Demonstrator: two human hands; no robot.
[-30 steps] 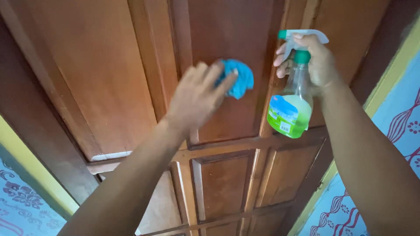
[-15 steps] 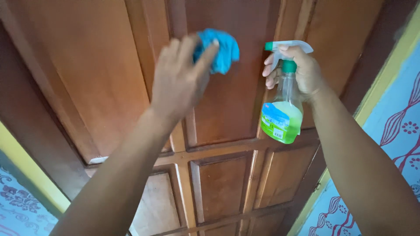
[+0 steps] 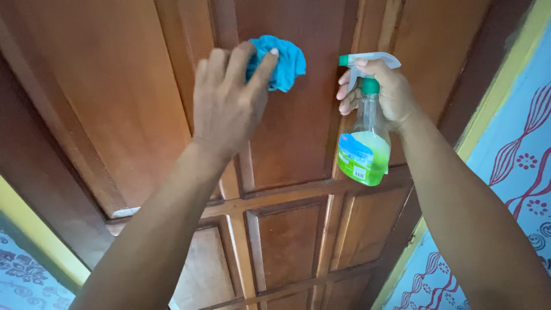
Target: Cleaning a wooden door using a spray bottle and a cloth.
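We see two bare arms raised to a brown panelled wooden door (image 3: pixel 143 103), shot from the head camera at a steep tilt. The left hand (image 3: pixel 229 106) lies flat against the wood with its fingers spread, and under the fingertips it presses a crumpled blue cloth (image 3: pixel 281 60) onto the tall centre panel, high in the frame. The right hand (image 3: pixel 381 86) is closed around the neck of a clear spray bottle (image 3: pixel 364 146), index finger over the white trigger head, nozzle turned toward the cloth; the bottle hangs upright just beside the panel's right edge and holds green liquid in its lower part only, about a third full as far as we can judge. We judge the cloth soft and light, a thing that bunches and slides under the palm, best gripped by gathering a fold under the fingers. We judge the bottle rigid plastic and fairly light at this fill, its label smooth and perhaps slippery if wet, so the narrow neck below the trigger is the sure place to hold it. Whether the wood around the cloth is wet we cannot tell from this view. To the right, a yellow frame (image 3: pixel 488 109) borders a blue wall (image 3: pixel 516 189) with red patterns; a similar strip shows lower left.
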